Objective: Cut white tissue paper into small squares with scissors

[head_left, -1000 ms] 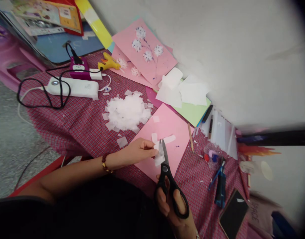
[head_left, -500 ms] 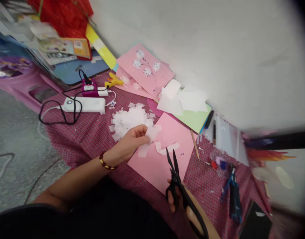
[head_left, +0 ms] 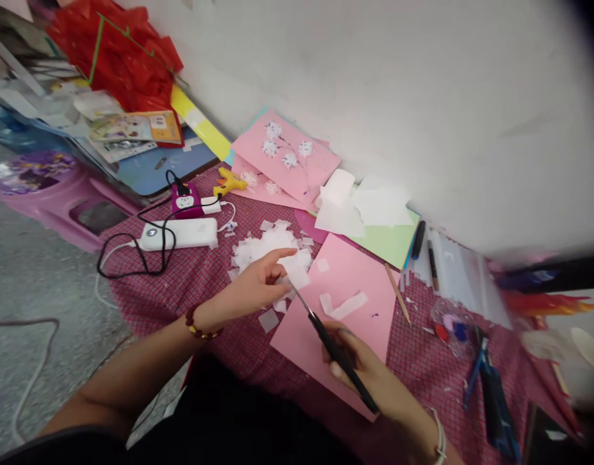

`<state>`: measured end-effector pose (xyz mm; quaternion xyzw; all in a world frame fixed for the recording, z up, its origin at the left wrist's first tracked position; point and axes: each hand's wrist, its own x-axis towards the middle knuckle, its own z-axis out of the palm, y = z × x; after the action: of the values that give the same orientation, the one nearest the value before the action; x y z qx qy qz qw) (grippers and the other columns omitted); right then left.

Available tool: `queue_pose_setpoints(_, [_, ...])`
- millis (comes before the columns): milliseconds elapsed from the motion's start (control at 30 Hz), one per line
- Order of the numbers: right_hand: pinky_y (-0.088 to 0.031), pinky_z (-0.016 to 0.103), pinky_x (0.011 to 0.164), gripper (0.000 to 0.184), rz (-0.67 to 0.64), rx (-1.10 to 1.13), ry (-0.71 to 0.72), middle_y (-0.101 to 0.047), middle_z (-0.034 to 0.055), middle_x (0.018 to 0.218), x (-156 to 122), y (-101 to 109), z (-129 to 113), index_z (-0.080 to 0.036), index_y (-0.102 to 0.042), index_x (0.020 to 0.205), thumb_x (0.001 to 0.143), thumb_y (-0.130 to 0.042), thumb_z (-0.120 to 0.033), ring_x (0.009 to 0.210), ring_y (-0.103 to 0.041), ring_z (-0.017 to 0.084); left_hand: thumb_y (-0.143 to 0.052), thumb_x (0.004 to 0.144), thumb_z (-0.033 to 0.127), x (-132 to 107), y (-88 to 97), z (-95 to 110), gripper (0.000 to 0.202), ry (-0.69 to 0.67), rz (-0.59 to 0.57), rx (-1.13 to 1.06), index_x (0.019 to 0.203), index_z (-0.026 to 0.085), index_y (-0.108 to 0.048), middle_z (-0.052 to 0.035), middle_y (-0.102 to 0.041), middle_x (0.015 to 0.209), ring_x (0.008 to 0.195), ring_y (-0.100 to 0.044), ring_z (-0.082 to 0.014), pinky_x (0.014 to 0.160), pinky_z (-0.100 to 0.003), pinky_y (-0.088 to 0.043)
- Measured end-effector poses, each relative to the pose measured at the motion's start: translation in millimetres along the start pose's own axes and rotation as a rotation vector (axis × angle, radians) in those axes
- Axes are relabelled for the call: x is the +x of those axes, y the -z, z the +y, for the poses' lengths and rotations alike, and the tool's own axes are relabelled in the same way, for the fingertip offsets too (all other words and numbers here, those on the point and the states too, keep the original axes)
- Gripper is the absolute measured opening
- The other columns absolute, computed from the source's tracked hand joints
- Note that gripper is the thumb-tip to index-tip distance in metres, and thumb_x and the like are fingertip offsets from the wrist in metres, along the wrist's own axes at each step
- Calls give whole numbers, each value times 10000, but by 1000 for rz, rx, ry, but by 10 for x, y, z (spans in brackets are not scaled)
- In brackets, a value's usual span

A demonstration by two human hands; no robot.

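Note:
My left hand point(head_left: 253, 284) is closed, pinching a piece of white tissue paper point(head_left: 298, 276) between thumb and fingers, its index finger stretched out. My right hand point(head_left: 362, 361) grips black-handled scissors point(head_left: 333, 345), seen edge-on, their blade tips at the lower edge of that piece. Below both hands lies a pink sheet point(head_left: 359, 274) with white paper strips point(head_left: 346, 307) on it. A heap of small white paper pieces point(head_left: 256, 250) sits just behind my left hand. A few loose squares point(head_left: 268, 320) have fallen beside the sheet.
A white power bank point(head_left: 193, 234) with tangled cables and a yellow glue gun point(head_left: 228, 183) lie to the left. Pink cards with white flowers point(head_left: 304, 174) rest against the wall. To the right are a pencil point(head_left: 397, 294), markers point(head_left: 419, 240) and blue-handled pliers point(head_left: 495, 407).
The scissors have moved up and left to the paper in my left hand, and their blades have come together. Several cut pieces now lie loose near the left hand. The view has shifted slightly.

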<state>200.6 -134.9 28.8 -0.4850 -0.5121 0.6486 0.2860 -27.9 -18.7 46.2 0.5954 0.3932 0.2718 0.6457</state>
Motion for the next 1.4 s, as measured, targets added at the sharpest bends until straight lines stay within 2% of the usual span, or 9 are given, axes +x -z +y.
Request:
queue_pose_setpoints(167, [-402, 317, 691, 508, 42, -16, -54, -494, -6, 821, 231, -81, -98, -214, -570, 1214, 807, -711, -482, 745, -469, 174, -572, 769, 190, 86, 228, -73, 676, -4, 1, 11, 1411, 159, -362, 102, -427, 641, 509, -359, -57, 482, -196, -255])
queue_pose_setpoints(367, [-322, 254, 492, 504, 41, -13, -146, -426, -58, 670, 370, -130, -177, -179, -563, 1150, 803, -683, -524, 536, -392, 111, -569, 770, 174, 142, 366, -106, 684, 6, -5, 17, 1418, 160, -352, 100, -443, 632, 518, -374, -66, 495, -205, -259])
queue_pose_setpoints(533, [-346, 233, 436, 492, 81, -22, -199, -441, -74, 640, 404, -105, -150, -178, -540, 1125, 808, -670, -532, 448, -402, 80, -592, 741, 170, 119, 457, -172, 649, 134, -12, -238, 1365, 172, -411, 60, -563, 715, 601, -518, -79, 563, -204, -369])
queue_pose_setpoints(633, [-348, 228, 426, 489, 79, 5, -183, -463, -65, 651, 415, -86, -121, -172, -546, 1085, 811, -659, -561, 437, -407, 74, -647, 757, 279, 72, 490, -283, 424, 283, -36, -385, 1150, 148, -555, 12, -635, 738, 578, -547, -79, 549, -202, -389])
queue_pose_setpoints(733, [-333, 229, 424, 479, 77, 24, -171, -480, -53, 673, 428, -62, -103, -176, -543, 1068, 830, -637, -580, 437, -401, 74, -654, 776, 352, 21, 489, -385, 229, 312, -127, -391, 790, 131, -597, 10, -615, 634, 487, -470, -51, 492, -187, -342])
queue_pose_setpoints(867, [-447, 293, 582, 497, -1, 49, -71, -548, 17, 789, 393, -13, -127, -186, -573, 1052, 830, -614, -629, 621, -506, 143, -647, 788, 343, 0, 462, -410, 236, 257, -66, -353, 683, 144, -576, 32, -581, 591, 469, -430, -44, 466, -178, -315])
queue_pose_setpoints(1000, [-472, 398, 815, 582, -108, 118, -56, -597, 92, 996, 299, 32, -124, -217, -523, 1253, 869, -531, -655, 839, -563, 222, -634, 794, 358, 39, 447, -364, 236, 238, 47, -276, 694, 148, -595, 45, -547, 568, 461, -403, -47, 465, -179, -334])
queue_pose_setpoints(1233, [-465, 365, 742, 494, -210, 22, -89, -576, 71, 909, 266, 31, -65, -201, -588, 1053, 856, -549, -653, 790, -542, 215, -638, 783, 419, 63, 432, -316, 294, 211, 88, -175, 710, 134, -626, 35, -540, 580, 471, -402, -49, 445, -176, -287])
queue_pose_setpoints(1400, [-467, 382, 756, 498, -203, -28, -73, -556, 65, 907, 248, -5, -133, -199, -587, 1069, 861, -535, -648, 812, -518, 224, -660, 755, 418, 3, 428, -334, 298, 200, 101, -189, 680, 136, -601, 38, -539, 579, 469, -404, -48, 451, -180, -294])
